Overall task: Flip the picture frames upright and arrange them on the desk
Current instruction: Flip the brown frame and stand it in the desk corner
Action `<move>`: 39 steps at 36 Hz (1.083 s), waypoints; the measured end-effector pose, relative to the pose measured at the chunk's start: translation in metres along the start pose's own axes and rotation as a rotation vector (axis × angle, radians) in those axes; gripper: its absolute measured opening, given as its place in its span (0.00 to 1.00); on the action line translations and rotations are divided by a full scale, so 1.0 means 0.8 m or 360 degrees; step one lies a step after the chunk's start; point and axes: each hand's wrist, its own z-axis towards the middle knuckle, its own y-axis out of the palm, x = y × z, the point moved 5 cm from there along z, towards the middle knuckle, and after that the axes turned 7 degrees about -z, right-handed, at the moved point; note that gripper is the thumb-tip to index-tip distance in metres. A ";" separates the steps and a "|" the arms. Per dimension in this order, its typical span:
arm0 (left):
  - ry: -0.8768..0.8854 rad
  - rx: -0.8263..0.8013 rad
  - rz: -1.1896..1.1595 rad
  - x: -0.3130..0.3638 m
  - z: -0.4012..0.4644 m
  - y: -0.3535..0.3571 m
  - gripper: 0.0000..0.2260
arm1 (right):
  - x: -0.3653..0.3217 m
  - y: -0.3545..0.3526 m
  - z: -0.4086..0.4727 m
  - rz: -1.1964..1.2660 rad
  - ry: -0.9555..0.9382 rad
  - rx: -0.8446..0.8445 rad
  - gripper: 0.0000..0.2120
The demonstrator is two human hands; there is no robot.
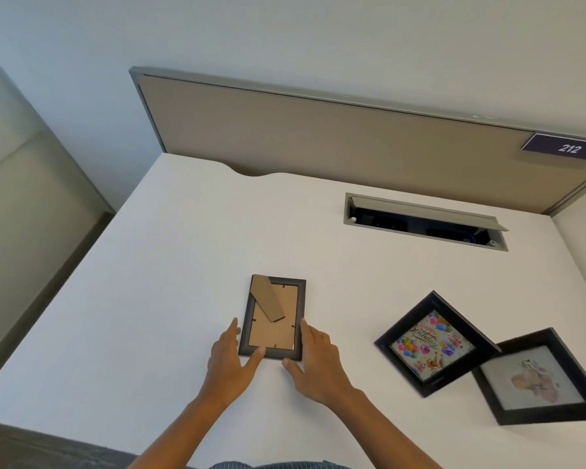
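Nearest, left hand [229,362] and right hand [315,360], both open with fingers spread, laid against the near corners of the face-down frame [272,318], not closed around it. Flat on the white desk [149,282], cardboard stand on top. To the right, birthday frame [433,343] overlapping the pale-drawing frame [538,377], both face up. Farther back, open cable tray [423,221], then beige partition [318,137].

Face-down frame [272,318] on white desk [149,265], left hand [230,362] and right hand [318,363] at its near corners.
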 end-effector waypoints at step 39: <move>0.0058 0.0174 -0.0404 0.084 -0.012 -0.024 0.20 | -0.014 -0.073 -0.003 0.0382 -0.0289 0.0870 0.22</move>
